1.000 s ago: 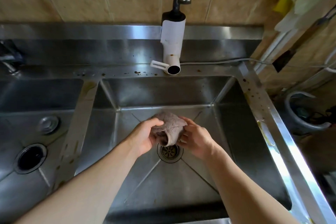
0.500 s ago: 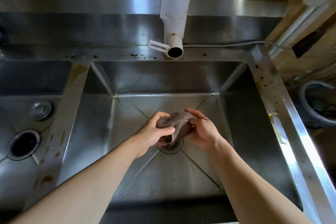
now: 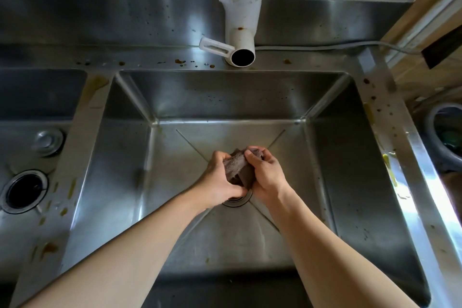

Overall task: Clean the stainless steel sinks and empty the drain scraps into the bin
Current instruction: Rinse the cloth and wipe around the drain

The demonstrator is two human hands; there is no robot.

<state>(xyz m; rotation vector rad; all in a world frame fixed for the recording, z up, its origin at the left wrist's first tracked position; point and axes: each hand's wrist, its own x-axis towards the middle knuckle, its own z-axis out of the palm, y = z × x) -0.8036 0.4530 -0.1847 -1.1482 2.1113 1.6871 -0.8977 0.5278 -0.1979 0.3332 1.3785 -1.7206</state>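
Both hands have closed in tighter on the cloth (image 3: 237, 166) since 0.5 s ago, bunching it into a smaller wad, and the view has dropped nearer to the basin so the tap's upper pipe is now cut off at the top edge. The left hand (image 3: 222, 180) grips the near-left part of the wad with its fingers (image 3: 217, 157) curled over the top; the right hand (image 3: 266, 175) pinches the far-right part, fingers folded round it. Neither hand holds anything else.

Held between the 2 hands, the cloth runs roughly from far right down to near left and hangs directly above the drain (image 3: 236, 201) of the right sink (image 3: 325, 157). Judging by this, the cloth is being wrung, and whatever runs out should fall straight into the drain below. Both hands sit about equally near the drain; the left hand covers more of it.

Only a near arc of the drain rim shows under the hands, so whether scraps lie in its strainer cannot be told. No water can be made out dripping from the cloth or running from the white spout (image 3: 242, 56). Brown and yellowish spots mark the far ledge (image 3: 150, 57) and the divider (image 3: 82, 157) beside the left sink (image 3: 25, 132), whose own drain hole (image 3: 23, 191) stands open with a round stopper (image 3: 48, 139) lying just beyond it. A dark container (image 3: 447, 137) at the right edge may be the bin, but it is cut off and unclear.
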